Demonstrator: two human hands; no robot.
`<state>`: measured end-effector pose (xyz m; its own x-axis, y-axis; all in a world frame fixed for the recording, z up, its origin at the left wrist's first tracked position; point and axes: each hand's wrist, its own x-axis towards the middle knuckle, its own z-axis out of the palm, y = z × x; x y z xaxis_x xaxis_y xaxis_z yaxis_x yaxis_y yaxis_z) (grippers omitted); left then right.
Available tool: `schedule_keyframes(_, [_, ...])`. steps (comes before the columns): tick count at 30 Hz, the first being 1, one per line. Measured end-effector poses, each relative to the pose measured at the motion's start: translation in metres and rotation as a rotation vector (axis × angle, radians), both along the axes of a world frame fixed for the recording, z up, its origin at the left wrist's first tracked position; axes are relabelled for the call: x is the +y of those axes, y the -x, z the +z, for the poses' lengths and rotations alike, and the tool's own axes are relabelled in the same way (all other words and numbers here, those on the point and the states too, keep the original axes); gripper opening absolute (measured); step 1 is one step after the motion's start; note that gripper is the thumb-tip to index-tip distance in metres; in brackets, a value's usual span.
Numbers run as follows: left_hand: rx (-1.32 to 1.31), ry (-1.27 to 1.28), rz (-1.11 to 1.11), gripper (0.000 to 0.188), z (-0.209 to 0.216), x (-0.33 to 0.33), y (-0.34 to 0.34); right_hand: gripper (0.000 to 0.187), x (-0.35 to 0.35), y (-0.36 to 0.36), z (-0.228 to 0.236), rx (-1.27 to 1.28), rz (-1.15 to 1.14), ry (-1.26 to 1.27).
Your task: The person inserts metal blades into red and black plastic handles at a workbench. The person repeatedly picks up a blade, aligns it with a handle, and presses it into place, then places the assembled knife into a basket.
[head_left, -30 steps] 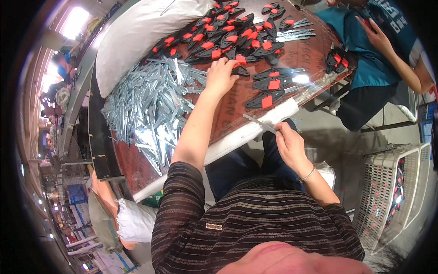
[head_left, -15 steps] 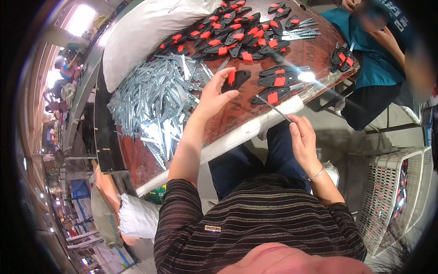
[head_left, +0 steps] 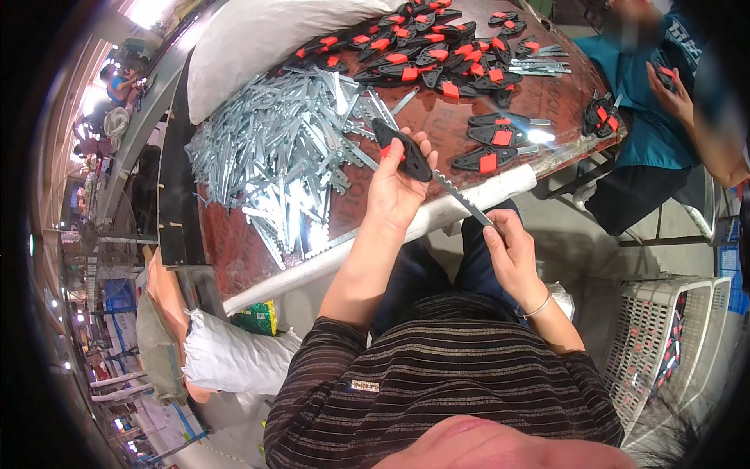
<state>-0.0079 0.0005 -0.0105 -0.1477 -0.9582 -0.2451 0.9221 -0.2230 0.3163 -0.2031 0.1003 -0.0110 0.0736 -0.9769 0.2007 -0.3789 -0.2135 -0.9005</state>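
My left hand point(head_left: 394, 187) is closed round a black plastic holder point(head_left: 414, 167) with a red tab, raised over the table's near edge. Between the fingers and thumb of my right hand point(head_left: 512, 246) is a thin toothed metal blade point(head_left: 462, 201). It slants up to the left, its far end at the holder's near tip; whether it has entered the holder I cannot tell. Just right of my left hand, black holders with red tabs point(head_left: 486, 162) lie on the table, at least one with a metal blade sticking out.
A heap of loose metal blades point(head_left: 273, 148) covers the table's left side. Behind it lie a white sack point(head_left: 258, 47) and a pile of black-and-red holders point(head_left: 414, 59). At right, a co-worker's hand point(head_left: 672, 94) holds a similar piece; a white plastic crate point(head_left: 641, 336) stands below.
My left hand has brought the holder nearer and turned it towards the blade. The blade's far end, earlier apart from the holder, now meets its tip. The view has shifted slightly.
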Motion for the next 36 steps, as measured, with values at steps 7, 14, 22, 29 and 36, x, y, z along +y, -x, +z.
schedule_keyframes(7, [0.155,0.009,0.052,0.023,-0.003,0.003,0.005,0.010,0.001,0.003,0.005,0.003,0.010,0.005])
schedule_keyframes(14, [-0.121,0.152,0.140,0.023,0.005,0.007,0.025,0.012,0.003,0.010,0.018,0.049,0.003,-0.110])
schedule_keyframes(22, [-0.162,0.125,-0.079,0.032,-0.003,0.025,0.043,0.009,-0.013,0.012,-0.003,-0.259,0.107,-0.294])
schedule_keyframes(29, [0.002,0.347,-0.190,0.063,0.015,0.014,0.036,0.013,-0.023,0.021,0.000,-0.817,0.241,-0.527])
schedule_keyframes(36, [0.019,0.480,-0.163,0.058,-0.009,0.007,0.027,0.012,-0.024,0.016,0.013,-0.826,0.307,-0.538])
